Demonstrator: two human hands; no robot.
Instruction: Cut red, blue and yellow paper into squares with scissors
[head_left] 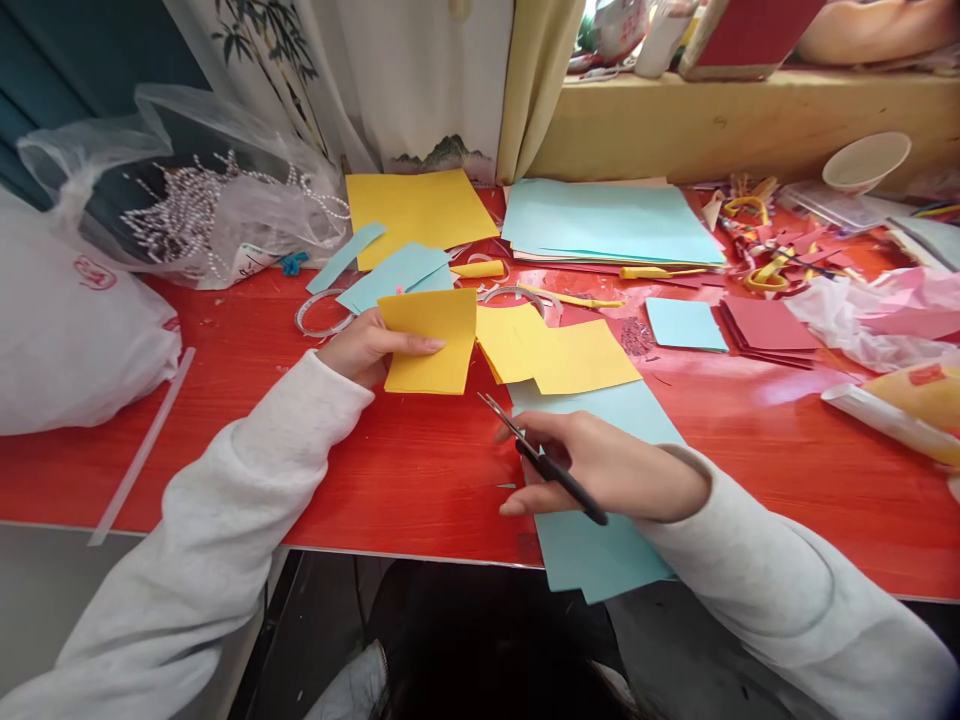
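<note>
My left hand [367, 350] is closed on a yellow sheet of paper [433, 330], thumb on its face, held up above the table. In my right hand [600, 460] is a pair of scissors [559, 475] with black handles, its blades pointing up and left, just short of the paper's lower right corner. More yellow paper pieces [589, 357] lie between and beyond the hands. Beneath my right hand, long light-blue sheets [600, 555] stick out past the table's front edge. Light-blue cut pieces [401, 278] lie behind my left hand.
Stacked light-blue sheets [607, 220] and a large yellow sheet [420, 210] lie at the back. To the right are small red squares [772, 325], a light-blue square [686, 324] and paper scraps [780, 250]. Plastic bags [82, 330] stand left; a tape roll [324, 313] lies near my left hand.
</note>
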